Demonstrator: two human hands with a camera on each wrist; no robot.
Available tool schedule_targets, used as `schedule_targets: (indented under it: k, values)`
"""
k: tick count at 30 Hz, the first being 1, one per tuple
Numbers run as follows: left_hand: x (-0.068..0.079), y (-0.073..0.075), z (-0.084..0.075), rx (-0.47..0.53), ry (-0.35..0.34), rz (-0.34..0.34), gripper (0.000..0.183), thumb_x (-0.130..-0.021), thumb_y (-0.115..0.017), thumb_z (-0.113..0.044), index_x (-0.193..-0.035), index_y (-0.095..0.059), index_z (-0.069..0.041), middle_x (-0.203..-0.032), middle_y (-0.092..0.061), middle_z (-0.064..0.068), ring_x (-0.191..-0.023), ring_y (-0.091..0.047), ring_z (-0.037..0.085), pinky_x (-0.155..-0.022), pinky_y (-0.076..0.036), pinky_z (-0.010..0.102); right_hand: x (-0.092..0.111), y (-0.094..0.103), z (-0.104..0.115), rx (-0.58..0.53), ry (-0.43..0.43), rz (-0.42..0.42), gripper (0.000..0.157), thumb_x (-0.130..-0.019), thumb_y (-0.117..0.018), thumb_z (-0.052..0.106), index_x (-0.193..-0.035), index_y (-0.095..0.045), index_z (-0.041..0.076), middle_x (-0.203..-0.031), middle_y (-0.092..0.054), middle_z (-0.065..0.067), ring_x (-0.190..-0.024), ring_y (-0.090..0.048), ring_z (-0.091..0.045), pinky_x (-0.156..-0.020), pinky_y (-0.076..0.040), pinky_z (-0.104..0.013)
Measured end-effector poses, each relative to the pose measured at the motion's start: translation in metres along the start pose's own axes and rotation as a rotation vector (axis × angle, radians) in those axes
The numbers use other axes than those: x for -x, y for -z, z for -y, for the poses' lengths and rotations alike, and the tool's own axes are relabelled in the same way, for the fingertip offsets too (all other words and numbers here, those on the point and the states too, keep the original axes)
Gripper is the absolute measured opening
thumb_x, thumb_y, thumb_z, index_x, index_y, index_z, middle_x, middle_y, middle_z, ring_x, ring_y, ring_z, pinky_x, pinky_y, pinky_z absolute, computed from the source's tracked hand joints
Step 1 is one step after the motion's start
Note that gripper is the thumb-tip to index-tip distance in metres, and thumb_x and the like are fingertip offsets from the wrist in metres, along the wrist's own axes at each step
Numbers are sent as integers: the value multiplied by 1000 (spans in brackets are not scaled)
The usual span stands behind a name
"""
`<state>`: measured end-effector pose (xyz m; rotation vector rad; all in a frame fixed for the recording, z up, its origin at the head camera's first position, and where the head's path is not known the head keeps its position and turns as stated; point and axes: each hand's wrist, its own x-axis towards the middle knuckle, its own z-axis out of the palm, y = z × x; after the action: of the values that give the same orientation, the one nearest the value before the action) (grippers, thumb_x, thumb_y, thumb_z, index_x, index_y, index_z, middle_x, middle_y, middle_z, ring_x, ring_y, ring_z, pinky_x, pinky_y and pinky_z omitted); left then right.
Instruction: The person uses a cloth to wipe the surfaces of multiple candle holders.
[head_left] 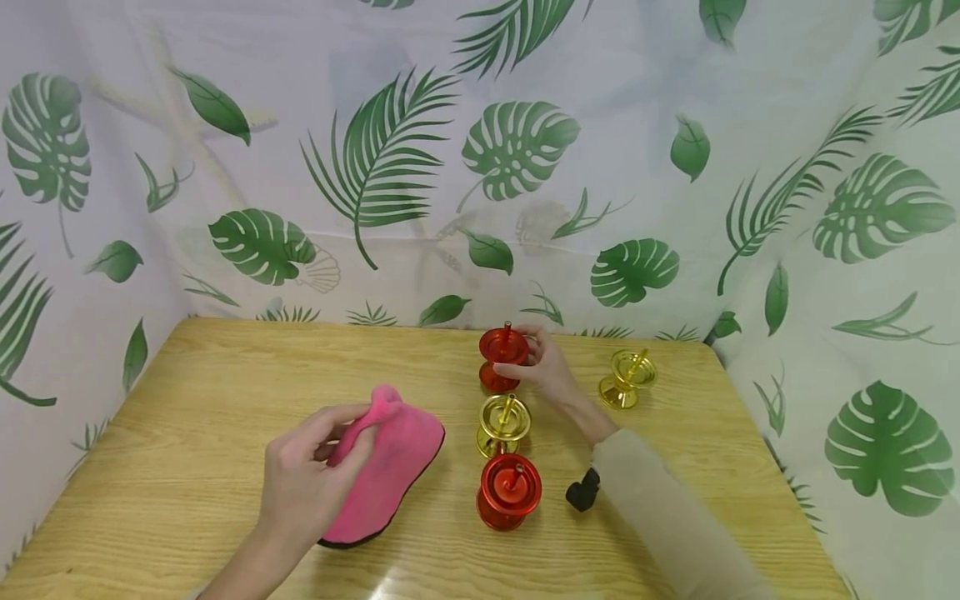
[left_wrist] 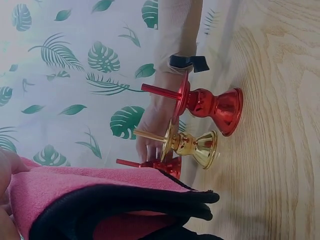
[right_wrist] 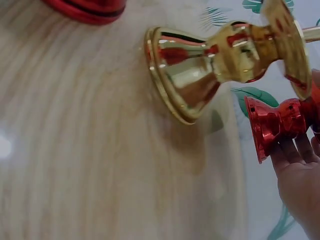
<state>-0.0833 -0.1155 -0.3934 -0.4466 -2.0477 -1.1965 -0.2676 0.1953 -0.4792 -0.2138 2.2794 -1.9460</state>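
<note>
My left hand [head_left: 303, 479] pinches a pink cloth [head_left: 401, 462] with a black edge, which hangs folded over the table's left-middle. At the back, my right hand [head_left: 553, 375] grips a red candle holder [head_left: 504, 346] with a wide dish and an upright tube. Its fingers curl round the stem in the right wrist view, where the base [right_wrist: 262, 130] shows; I cannot tell whether it touches the table. Just nearer stands a gold candle holder [head_left: 491, 433], upright, and in front of it another red candle holder [head_left: 501, 508]. The cloth is apart from all of them in the head view.
A second gold candle holder [head_left: 621, 390] stands at the back right, beyond the right forearm. The wooden table [head_left: 225, 400] meets a white leaf-print curtain [head_left: 420, 275] at its back and sides. A black wrist device [head_left: 582, 492] sits by the right sleeve.
</note>
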Motion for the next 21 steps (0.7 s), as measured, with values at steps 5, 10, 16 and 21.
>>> schedule_targets:
  k: [5,10,16,21]
  values:
    - [2,0,0,7,14,4,31,-76,-83,12,-99,-81,-9,-85,-81,4,-70,-68,-2,-58,-53,8,0,-3,-12,7,-14,14,75,-86,-82,-2,-147,-39,1,-144,-60,-27,-111,-66,-10,-92,-57,-16]
    - [2,-2,0,5,12,9,30,-76,-84,11,-99,-81,-9,-85,-81,4,-70,-68,-2,-58,-53,8,0,-3,-20,9,-6,5,74,-87,-80,-4,-147,-38,-1,-146,-58,-29,-118,-66,-15,-95,-56,-14]
    - [4,-3,1,11,9,14,29,-76,-84,11,-98,-80,-8,-84,-81,4,-70,-67,-2,-57,-53,8,1,-4,-26,-1,-26,-20,73,-87,-79,-6,-148,-38,-2,-146,-58,-30,-120,-66,-17,-94,-56,-13]
    - [4,-5,0,14,13,17,29,-76,-84,11,-98,-80,-8,-84,-81,4,-70,-67,-3,-57,-53,8,4,-3,-27,-31,-23,-28,79,-89,-77,-5,-155,-33,-1,-149,-54,-29,-124,-63,-20,-95,-55,-14]
